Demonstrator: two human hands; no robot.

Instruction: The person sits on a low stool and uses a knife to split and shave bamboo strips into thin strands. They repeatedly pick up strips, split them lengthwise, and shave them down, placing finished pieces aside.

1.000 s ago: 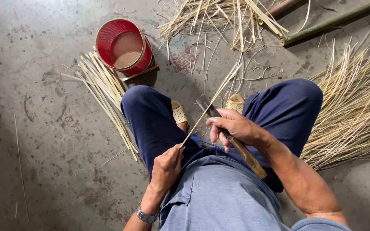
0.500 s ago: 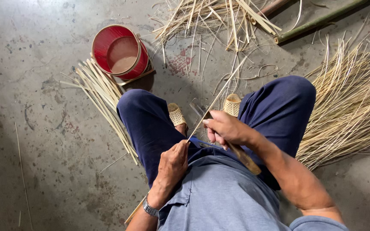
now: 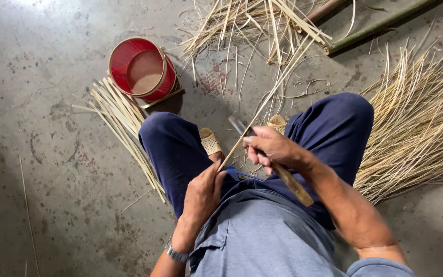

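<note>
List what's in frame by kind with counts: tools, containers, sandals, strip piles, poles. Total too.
Knife (wooden handle, in the right hand): 1
Bamboo strip held by the left hand: 1
Red bucket: 1
Woven sandals: 2
Strip piles on the floor: 3
Bamboo poles: 2
Total: 10

Left hand (image 3: 203, 195) is sitting low between the knees, fingers curled, thumb pressing up. Right hand (image 3: 270, 149) is closing in a fist, knuckles up, forearm running back toward the body. Hands near, not touching.
</note>
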